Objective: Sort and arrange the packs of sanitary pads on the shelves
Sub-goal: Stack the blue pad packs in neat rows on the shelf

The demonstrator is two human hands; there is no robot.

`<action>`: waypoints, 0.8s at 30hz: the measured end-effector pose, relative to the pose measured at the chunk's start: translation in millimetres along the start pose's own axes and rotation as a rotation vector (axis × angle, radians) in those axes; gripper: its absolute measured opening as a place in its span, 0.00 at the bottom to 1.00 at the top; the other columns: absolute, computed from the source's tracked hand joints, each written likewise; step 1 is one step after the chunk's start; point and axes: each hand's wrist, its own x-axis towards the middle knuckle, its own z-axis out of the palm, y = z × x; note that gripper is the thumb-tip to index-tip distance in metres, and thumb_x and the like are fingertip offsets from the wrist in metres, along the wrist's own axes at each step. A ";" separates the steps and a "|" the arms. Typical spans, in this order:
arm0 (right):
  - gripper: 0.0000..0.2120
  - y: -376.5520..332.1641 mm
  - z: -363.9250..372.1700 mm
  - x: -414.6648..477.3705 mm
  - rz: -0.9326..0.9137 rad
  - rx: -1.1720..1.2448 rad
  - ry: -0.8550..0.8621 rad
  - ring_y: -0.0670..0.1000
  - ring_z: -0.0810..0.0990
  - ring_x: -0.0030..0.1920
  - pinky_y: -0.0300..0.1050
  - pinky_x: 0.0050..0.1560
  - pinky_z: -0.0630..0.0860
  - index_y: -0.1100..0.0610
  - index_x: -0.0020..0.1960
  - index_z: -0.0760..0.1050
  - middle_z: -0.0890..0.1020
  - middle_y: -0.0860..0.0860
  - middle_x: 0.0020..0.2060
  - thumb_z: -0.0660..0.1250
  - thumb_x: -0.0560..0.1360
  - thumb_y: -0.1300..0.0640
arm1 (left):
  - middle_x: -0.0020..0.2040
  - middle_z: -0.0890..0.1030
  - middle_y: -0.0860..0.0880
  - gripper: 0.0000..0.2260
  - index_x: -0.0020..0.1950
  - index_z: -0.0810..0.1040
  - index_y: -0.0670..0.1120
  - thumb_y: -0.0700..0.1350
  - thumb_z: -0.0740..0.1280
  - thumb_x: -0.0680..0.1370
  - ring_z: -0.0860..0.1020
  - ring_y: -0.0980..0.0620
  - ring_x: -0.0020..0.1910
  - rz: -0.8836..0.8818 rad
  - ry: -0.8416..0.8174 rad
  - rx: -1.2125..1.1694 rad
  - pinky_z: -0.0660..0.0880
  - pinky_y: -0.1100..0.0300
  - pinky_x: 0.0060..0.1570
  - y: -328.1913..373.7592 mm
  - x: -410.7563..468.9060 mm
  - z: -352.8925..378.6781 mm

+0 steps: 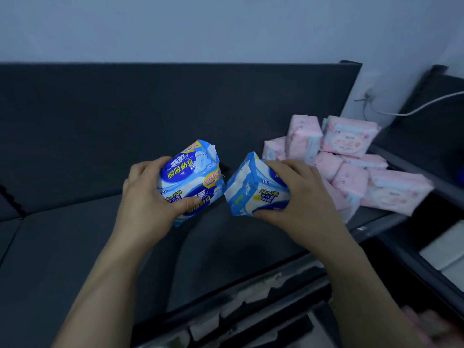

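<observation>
Left hand (pixel 143 197) grips perhaps two blue packs (pixel 190 179)

You have one view, worn on your head. It looks forward and down, close over the dark shelf (pixel 62 247).

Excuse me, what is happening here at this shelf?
A person works at a dark grey shelf. The left hand grips blue-and-white plastic packs of pads, seemingly two; the right hand grips a single blue-and-white pack. Both are held over the shelf. A heap of pink plastic packs lies to the right.
</observation>
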 end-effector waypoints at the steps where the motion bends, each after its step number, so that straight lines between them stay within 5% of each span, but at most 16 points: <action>1: 0.39 1.3 -9.1 -9.0 0.004 0.002 0.018 0.45 0.64 0.56 0.41 0.56 0.67 0.44 0.69 0.69 0.71 0.43 0.57 0.78 0.60 0.46 | 0.59 0.67 0.56 0.37 0.67 0.71 0.56 0.49 0.82 0.62 0.70 0.51 0.63 0.017 -0.007 -0.013 0.67 0.60 0.56 7.4 -4.3 0.3; 11: 0.39 44.0 -128.2 -135.9 0.132 -0.080 0.197 0.46 0.66 0.57 0.46 0.57 0.69 0.47 0.68 0.70 0.71 0.43 0.57 0.79 0.60 0.46 | 0.58 0.70 0.56 0.35 0.65 0.73 0.58 0.50 0.82 0.60 0.71 0.57 0.58 0.226 -0.150 -0.127 0.65 0.71 0.50 124.2 -85.1 37.6; 21: 0.39 115.0 -273.7 -365.8 0.519 -0.346 0.229 0.52 0.67 0.59 0.48 0.59 0.68 0.46 0.69 0.71 0.73 0.47 0.58 0.80 0.60 0.46 | 0.54 0.73 0.54 0.35 0.61 0.76 0.58 0.51 0.84 0.55 0.74 0.57 0.52 0.399 -0.511 -0.323 0.73 0.58 0.58 263.7 -255.4 171.0; 24: 0.39 124.6 -313.7 -436.4 0.655 -0.402 0.264 0.52 0.67 0.59 0.46 0.59 0.67 0.45 0.69 0.71 0.73 0.47 0.59 0.80 0.59 0.48 | 0.53 0.71 0.57 0.35 0.59 0.74 0.60 0.46 0.84 0.57 0.75 0.58 0.53 0.464 -0.629 -0.405 0.70 0.65 0.56 309.2 -310.9 207.1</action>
